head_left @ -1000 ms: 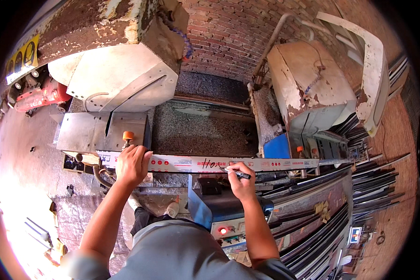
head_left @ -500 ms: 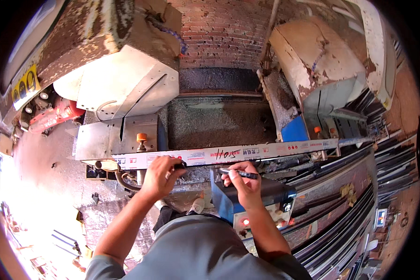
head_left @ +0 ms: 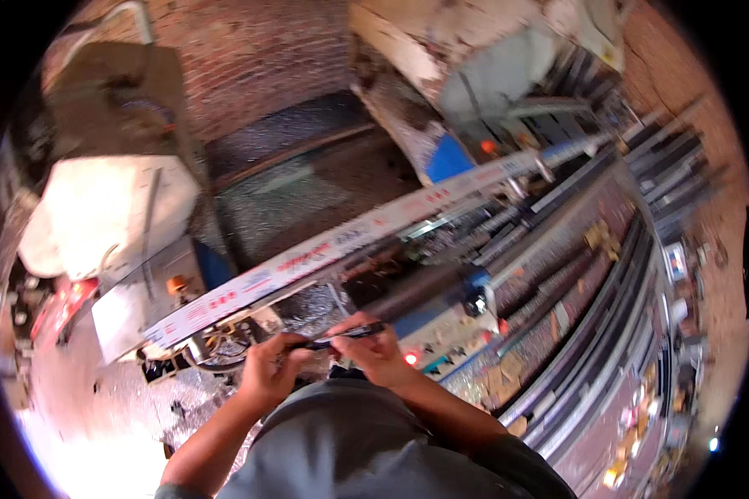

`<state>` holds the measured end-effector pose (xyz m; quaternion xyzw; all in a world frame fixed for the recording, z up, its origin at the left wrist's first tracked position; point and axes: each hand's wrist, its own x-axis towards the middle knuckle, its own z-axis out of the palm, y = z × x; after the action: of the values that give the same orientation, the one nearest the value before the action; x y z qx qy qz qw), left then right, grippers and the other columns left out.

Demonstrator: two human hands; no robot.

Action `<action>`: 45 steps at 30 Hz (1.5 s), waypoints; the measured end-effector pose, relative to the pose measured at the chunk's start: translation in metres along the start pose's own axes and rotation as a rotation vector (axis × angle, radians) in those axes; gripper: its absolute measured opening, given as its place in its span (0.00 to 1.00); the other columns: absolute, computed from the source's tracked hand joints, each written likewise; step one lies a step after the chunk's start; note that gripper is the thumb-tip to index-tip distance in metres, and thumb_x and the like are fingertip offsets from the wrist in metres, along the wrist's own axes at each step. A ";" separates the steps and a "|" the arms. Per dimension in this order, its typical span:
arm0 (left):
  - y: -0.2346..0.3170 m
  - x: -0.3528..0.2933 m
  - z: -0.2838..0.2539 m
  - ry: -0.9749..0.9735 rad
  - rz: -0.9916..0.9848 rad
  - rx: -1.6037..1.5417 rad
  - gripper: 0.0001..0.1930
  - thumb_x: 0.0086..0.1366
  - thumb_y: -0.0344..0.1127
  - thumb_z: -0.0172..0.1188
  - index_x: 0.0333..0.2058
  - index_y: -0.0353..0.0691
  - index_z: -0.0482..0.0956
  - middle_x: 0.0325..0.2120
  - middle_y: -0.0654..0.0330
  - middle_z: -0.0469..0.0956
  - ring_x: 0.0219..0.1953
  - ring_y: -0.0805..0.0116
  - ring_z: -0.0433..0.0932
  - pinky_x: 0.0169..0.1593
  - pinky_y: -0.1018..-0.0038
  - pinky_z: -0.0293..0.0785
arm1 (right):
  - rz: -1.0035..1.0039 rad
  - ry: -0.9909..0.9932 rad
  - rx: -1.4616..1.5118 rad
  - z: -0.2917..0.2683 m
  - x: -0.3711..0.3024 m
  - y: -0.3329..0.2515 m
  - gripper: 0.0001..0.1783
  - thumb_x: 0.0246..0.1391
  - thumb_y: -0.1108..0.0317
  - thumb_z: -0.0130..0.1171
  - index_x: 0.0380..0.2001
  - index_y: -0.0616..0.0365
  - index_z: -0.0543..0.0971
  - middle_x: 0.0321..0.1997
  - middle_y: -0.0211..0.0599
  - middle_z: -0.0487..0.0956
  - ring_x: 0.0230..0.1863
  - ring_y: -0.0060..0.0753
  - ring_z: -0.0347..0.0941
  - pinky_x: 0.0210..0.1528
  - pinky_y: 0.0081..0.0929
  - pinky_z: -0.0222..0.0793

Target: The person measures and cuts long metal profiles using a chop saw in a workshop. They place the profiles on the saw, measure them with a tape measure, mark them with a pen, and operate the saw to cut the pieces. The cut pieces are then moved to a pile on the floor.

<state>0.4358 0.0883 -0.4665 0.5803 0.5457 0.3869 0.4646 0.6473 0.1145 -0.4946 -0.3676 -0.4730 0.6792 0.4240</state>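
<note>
In front of my waist my two hands meet at a dark marker pen. My right hand (head_left: 373, 359) is closed around the marker (head_left: 362, 331). My left hand (head_left: 270, 370) pinches a small black piece, which looks like the marker cap (head_left: 314, 343), at the pen's other end; blur hides whether the two are fully joined. Just beyond my hands a long bar wrapped in white printed film (head_left: 333, 241) lies across the saw machine, with neither hand touching it.
Pale saw housings stand at the left (head_left: 112, 216) and right (head_left: 508, 71). Orange-topped clamps (head_left: 177, 285) sit beside the bar. A control box (head_left: 441, 349) with a lit red button is near my right arm. Long dark profiles (head_left: 591, 349) lie stacked at the right.
Both hands have left the bar and come together near my body, bringing the marker to the cap. My view has turned, so the bar now runs aslant.
</note>
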 end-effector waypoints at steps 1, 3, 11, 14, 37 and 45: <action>0.000 -0.001 0.002 -0.072 -0.173 -0.158 0.10 0.68 0.35 0.59 0.35 0.31 0.77 0.19 0.62 0.74 0.23 0.75 0.72 0.28 0.76 0.68 | 0.035 0.012 0.001 0.001 -0.006 -0.001 0.08 0.59 0.73 0.60 0.42 0.61 0.77 0.37 0.35 0.80 0.38 0.20 0.76 0.40 0.21 0.74; 0.001 0.001 0.003 -0.243 -0.443 -0.484 0.15 0.73 0.41 0.52 0.31 0.34 0.75 0.18 0.69 0.69 0.19 0.80 0.63 0.24 0.80 0.58 | 0.060 -0.030 -0.007 -0.003 -0.016 -0.018 0.09 0.58 0.72 0.62 0.41 0.60 0.77 0.40 0.30 0.77 0.42 0.15 0.73 0.42 0.17 0.71; 0.012 0.048 0.008 -0.038 0.390 0.616 0.31 0.51 0.40 0.74 0.51 0.33 0.72 0.43 0.51 0.75 0.45 0.53 0.74 0.51 0.60 0.70 | 0.521 0.531 -0.223 -0.093 -0.058 0.013 0.28 0.58 0.45 0.61 0.24 0.63 0.78 0.21 0.37 0.79 0.19 0.27 0.75 0.24 0.27 0.73; 0.016 0.083 0.002 0.116 0.417 0.946 0.45 0.43 0.42 0.76 0.61 0.40 0.65 0.57 0.49 0.66 0.60 0.46 0.63 0.64 0.53 0.58 | 0.492 0.706 -0.357 -0.146 -0.073 0.077 0.33 0.57 0.40 0.60 0.16 0.63 0.75 0.13 0.37 0.75 0.12 0.25 0.70 0.15 0.25 0.64; -0.007 0.137 -0.046 -0.176 0.004 0.664 0.20 0.59 0.41 0.68 0.49 0.41 0.81 0.33 0.42 0.81 0.37 0.55 0.84 0.42 0.68 0.75 | 0.218 0.785 -0.895 -0.147 -0.059 0.076 0.22 0.55 0.50 0.64 0.24 0.61 0.79 0.21 0.40 0.80 0.25 0.39 0.79 0.29 0.34 0.71; -0.020 0.142 -0.041 -0.308 -0.160 0.637 0.17 0.62 0.43 0.66 0.45 0.39 0.83 0.28 0.45 0.81 0.31 0.68 0.79 0.39 0.70 0.74 | -0.059 0.598 -0.674 -0.127 0.009 0.061 0.23 0.60 0.55 0.62 0.47 0.65 0.74 0.25 0.35 0.78 0.24 0.24 0.73 0.29 0.26 0.70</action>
<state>0.4057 0.2338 -0.4828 0.7030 0.6059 0.0680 0.3662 0.7439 0.1529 -0.5897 -0.6516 -0.5350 0.3387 0.4177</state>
